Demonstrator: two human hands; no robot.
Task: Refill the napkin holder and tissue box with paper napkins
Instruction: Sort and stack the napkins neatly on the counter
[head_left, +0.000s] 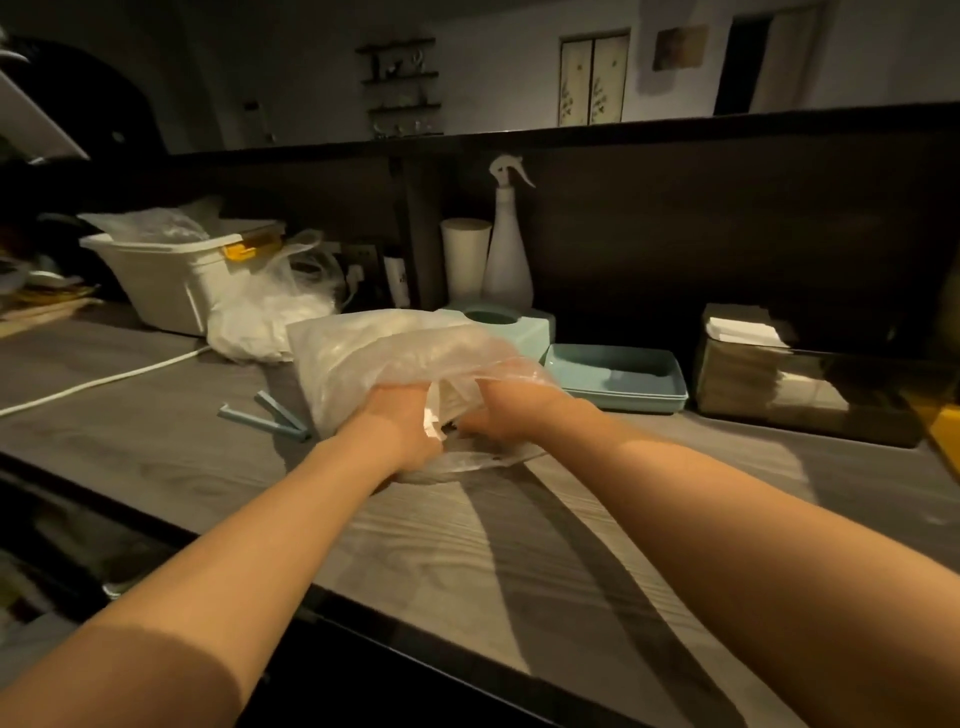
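A clear plastic bag of white paper napkins (374, 358) lies on the grey wooden counter (467, 535). My left hand (400, 423) grips the bag's open mouth on the left. My right hand (511, 415) grips the mouth on the right, its fingers hidden under the plastic. White napkin edges show between the hands. Behind the bag stands a teal tissue box (519, 327) with a round hole on top. Its teal lid or tray (618, 379) lies to the right. At the far right stands a dark napkin holder (800, 389) with white napkins in it.
A blue bag clip (270, 415) lies left of the bag. Further left are another plastic bag (265, 317), a white bin (182, 275) and a white cable (104, 382). A spray bottle (506, 249) and white cup (465, 260) stand by the dark back wall.
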